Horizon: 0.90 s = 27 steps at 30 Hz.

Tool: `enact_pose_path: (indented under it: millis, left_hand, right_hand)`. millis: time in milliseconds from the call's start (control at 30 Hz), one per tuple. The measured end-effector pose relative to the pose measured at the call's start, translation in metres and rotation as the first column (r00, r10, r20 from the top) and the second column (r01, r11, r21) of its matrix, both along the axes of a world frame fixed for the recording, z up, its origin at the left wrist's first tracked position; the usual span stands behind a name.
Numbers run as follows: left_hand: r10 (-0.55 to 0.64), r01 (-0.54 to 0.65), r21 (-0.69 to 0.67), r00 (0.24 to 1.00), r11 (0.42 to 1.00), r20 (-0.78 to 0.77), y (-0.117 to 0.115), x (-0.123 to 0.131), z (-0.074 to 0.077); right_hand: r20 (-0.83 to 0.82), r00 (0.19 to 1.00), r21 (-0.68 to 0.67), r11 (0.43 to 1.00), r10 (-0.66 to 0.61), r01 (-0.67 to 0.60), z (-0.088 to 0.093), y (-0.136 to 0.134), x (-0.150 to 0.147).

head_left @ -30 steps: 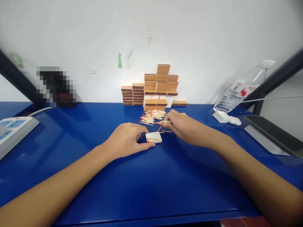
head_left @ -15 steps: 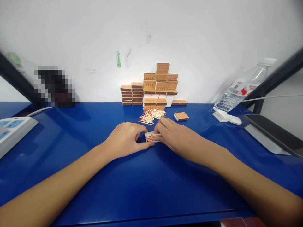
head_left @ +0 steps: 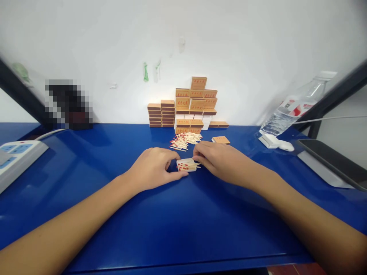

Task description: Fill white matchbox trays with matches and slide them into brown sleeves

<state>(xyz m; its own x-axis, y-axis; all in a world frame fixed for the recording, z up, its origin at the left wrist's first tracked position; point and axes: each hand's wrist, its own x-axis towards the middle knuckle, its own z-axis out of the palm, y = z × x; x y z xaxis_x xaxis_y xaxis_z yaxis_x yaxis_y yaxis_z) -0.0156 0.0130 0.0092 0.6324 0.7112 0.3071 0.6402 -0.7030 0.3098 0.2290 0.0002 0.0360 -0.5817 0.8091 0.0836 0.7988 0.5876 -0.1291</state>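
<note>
A small white matchbox tray (head_left: 191, 170) lies on the blue table, partly filled with red-tipped matches (head_left: 187, 165). Some stick out past its right end. My left hand (head_left: 153, 168) grips the tray's left end between thumb and fingers. At the right end, my right hand (head_left: 219, 158) has its fingers bent together close to the far corner; whether a match is between them cannot be seen. Just behind the tray lies a loose heap of matches (head_left: 186, 140). An orange matchbox cover (head_left: 220, 140) rests behind my right hand.
Stacked matchboxes (head_left: 197, 103) stand against the wall, with lower piles (head_left: 161, 114) at their left. A power strip (head_left: 24, 156) lies far left. On the right are a tilted water bottle (head_left: 292, 109), a white plug-like object (head_left: 275, 142) and a dark phone-like slab (head_left: 335, 160).
My right hand has drawn back slightly to the right from the tray, uncovering the matches in it. The left hand keeps its hold. The whole view has shifted a little.
</note>
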Motion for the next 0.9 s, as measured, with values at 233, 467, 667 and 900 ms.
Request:
enact_pose_path:
  millis: [233,467,667,900]
  left_hand:
    - [0.002,-0.002,-0.018,1.0,1.0,0.001,0.0,0.0,0.0]
    - [0.013,-0.013,-0.007,1.0,1.0,0.005,0.0,0.001,0.0]
    - [0.021,-0.021,0.003,1.0,1.0,0.008,0.001,0.0,-0.001]
    - [0.019,-0.019,-0.003,1.0,1.0,0.004,0.001,0.0,-0.001]
  right_hand:
    - [-0.134,0.991,-0.008,1.0,0.021,-0.022,-0.003,0.0,-0.005]
    - [-0.011,1.0,0.025,0.999,-0.021,0.021,0.006,-0.002,0.002]
    - [0.125,0.991,-0.111,0.992,-0.045,0.06,0.01,-0.009,0.001]
    - [-0.008,1.0,-0.149,0.989,-0.01,0.009,0.007,-0.007,0.003]
